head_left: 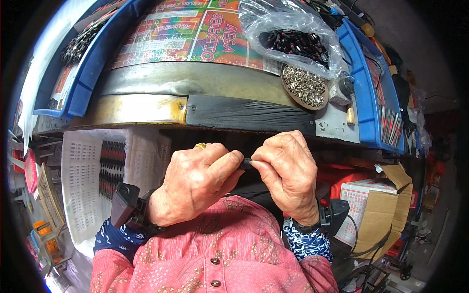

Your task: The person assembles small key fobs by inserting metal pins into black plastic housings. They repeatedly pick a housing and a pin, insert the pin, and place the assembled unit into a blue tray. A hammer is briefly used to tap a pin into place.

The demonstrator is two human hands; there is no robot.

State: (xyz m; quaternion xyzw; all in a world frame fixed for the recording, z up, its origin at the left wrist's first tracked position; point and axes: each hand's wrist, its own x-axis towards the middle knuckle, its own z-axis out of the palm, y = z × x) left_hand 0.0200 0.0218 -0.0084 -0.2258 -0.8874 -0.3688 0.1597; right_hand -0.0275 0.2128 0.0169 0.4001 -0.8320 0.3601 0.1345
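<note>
My left hand [195, 183] and my right hand [288, 171] meet in front of my chest, just below the workbench edge. Both pinch one small black part [246, 163] between thumb and fingers; most of it is hidden by the fingers. A gold ring sits on my left hand. Black devices are strapped to both wrists. On the bench above lie a clear plastic bag [293, 34] of black and red parts and a round dish [305, 87] heaped with small shiny metal pieces.
A white perforated crate [88, 185] holding rows of black parts stands at the lower left. Blue trays [371, 97] flank the bench on both sides. A cardboard box [376, 210] and red containers sit at the lower right.
</note>
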